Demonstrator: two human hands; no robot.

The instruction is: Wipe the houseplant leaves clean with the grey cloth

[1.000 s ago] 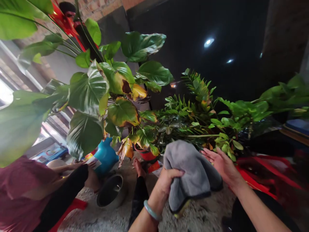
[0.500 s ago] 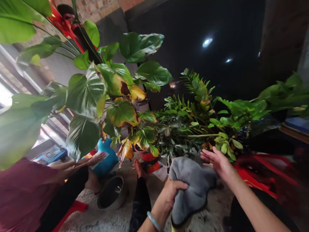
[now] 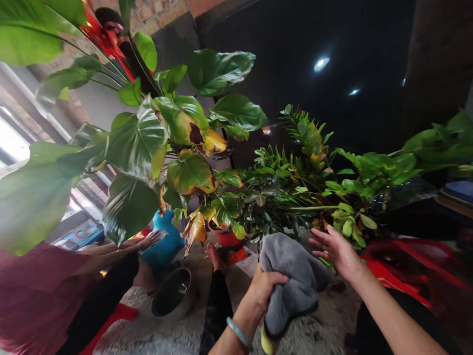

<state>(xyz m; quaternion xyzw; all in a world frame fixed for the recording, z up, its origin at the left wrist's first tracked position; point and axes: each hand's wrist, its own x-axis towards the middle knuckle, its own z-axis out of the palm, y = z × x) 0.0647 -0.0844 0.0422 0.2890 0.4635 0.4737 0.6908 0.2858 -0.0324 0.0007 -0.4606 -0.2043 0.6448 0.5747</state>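
Bunched in my left hand (image 3: 264, 288) is a grey cloth (image 3: 290, 278) with a dark edge, its folds hanging down over the floor. The thumb lies across the front of the cloth, and a pale green bangle (image 3: 238, 333) circles that wrist. My right hand (image 3: 338, 249) is held apart from the cloth, just to its right, palm turned inward and fingers spread. Right behind that hand are the low leaves of a green plant (image 3: 347, 222). Something yellow (image 3: 268, 340) shows below the cloth, mostly hidden.
A large-leaved plant (image 3: 138, 143) with browned leaves fills the left. Another person in a pink top (image 3: 40, 296) sits there, hands by a blue vase-shaped object (image 3: 166, 239). A dark bucket (image 3: 172, 293) stands on the floor. Red plastic (image 3: 399, 281) lies right.
The cloth's folds have shifted slightly in my left hand, its upper edge rising a little. More of the yellow thing shows beneath. The whole view has drifted slightly; my right hand remains open.
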